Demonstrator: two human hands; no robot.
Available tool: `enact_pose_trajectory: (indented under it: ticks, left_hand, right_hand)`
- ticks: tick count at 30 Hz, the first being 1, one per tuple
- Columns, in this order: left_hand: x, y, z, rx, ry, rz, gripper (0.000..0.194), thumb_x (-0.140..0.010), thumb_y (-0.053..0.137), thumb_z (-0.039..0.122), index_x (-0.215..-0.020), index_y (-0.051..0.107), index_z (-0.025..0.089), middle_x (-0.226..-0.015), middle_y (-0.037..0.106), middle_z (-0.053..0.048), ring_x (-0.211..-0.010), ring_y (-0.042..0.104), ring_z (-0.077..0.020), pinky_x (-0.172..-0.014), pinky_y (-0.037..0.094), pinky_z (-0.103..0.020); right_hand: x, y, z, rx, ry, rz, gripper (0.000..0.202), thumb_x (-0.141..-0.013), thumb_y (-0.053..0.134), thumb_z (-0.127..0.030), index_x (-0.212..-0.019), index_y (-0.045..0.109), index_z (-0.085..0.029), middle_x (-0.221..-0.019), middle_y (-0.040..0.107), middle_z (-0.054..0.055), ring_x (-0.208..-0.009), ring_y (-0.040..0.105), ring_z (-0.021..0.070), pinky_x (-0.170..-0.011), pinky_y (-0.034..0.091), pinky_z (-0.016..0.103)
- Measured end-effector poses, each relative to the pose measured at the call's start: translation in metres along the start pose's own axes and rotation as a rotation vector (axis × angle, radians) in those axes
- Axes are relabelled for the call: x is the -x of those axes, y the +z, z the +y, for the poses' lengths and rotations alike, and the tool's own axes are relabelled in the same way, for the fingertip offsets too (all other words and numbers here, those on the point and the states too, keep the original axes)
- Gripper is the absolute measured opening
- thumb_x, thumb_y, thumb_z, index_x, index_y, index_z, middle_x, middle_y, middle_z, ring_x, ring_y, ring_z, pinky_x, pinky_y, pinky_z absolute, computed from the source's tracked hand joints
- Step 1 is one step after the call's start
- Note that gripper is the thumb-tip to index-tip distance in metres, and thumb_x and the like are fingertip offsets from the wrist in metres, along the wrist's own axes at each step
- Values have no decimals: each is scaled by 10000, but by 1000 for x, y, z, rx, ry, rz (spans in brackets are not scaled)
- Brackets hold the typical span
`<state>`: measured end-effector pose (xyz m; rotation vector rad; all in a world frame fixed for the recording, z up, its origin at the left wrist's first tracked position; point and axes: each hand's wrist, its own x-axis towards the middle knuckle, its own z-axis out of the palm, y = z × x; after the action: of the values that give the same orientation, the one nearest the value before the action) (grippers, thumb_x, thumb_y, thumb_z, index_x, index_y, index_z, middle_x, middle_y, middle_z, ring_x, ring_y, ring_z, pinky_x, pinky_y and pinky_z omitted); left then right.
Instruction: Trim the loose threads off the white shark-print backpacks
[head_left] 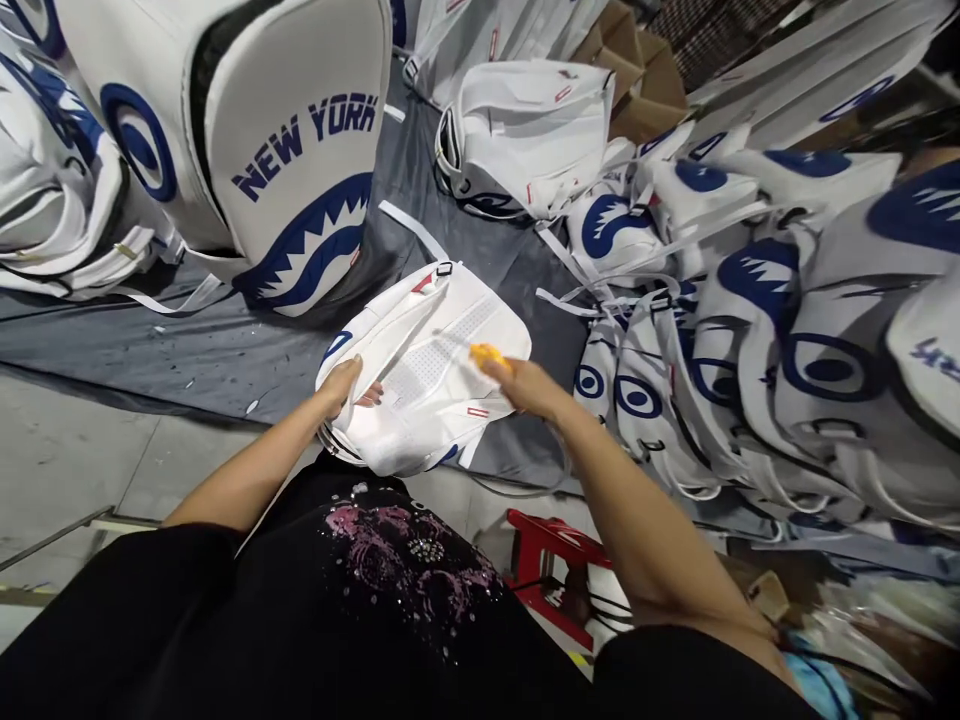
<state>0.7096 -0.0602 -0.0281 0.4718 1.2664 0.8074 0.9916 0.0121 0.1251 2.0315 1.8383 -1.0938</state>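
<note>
A white backpack [420,370] lies with its strap side up at the near edge of a dark grey cloth-covered table. My left hand [349,388] grips the bag's left side, with some fingertips showing past a white strap. My right hand [525,385] is closed around a small orange-yellow tool [489,357] over the bag's right part. The tool's far end is blurred, and whether it touches the bag cannot be made out. A white strap end points away from the bag's far side.
A large white backpack with NEW YORK lettering [300,140] stands at the back left beside more bags. Many white and blue bags [712,330] crowd the right side. Behind are another white bag [532,130] and a cardboard box [637,80]. A red stool [559,570] stands below.
</note>
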Motion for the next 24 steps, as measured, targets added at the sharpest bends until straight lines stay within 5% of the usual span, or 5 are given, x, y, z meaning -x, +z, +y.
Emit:
enact_pose_trajectory:
  ticks: [8, 15, 18, 20, 24]
  left_hand:
    - [-16, 1, 4, -1, -234, 46, 478, -1004, 323, 521, -1129, 559, 124, -711, 716, -110, -539, 672, -199, -473, 531, -272]
    - [-12, 5, 8, -131, -194, 46, 508, -1005, 272, 525, -1166, 541, 126, -786, 714, -127, -591, 670, -195, -554, 534, -288]
    - [8, 23, 7, -488, 79, 174, 483, -994, 341, 485, -1303, 506, 153, -1043, 705, -173, -877, 704, -265, -802, 559, -426]
    - [32, 47, -3, -848, 386, 286, 533, -957, 455, 467, -1408, 453, 182, -1327, 588, -200, -1235, 563, -351, -1042, 423, -553]
    - [75, 101, -49, -1381, 671, 50, 806, -846, 646, 502, -1523, 315, 214, -1625, 208, -176, -1490, 158, -416, -1177, 165, -607]
  right_hand:
    - [24, -4, -22, -27, -92, -180, 430, -963, 455, -559, -900, 611, -163, -553, 531, -15, -465, 462, 108, -500, 361, 224]
    - [32, -10, 11, -33, -91, -320, 479, -952, 434, -603, -938, 621, -163, -534, 517, -8, -429, 461, 116, -445, 358, 227]
    - [32, -24, 39, 48, -17, -199, 462, -957, 437, -566, -990, 642, -153, -539, 522, -3, -419, 463, 118, -437, 355, 228]
    - [35, -36, 56, 127, 84, -49, 463, -968, 421, -536, -1003, 650, -136, -535, 518, 4, -413, 465, 125, -434, 348, 238]
    - [49, -47, 77, 181, 61, -216, 457, -970, 431, -524, -979, 676, -138, -566, 568, 26, -442, 495, 137, -487, 376, 253]
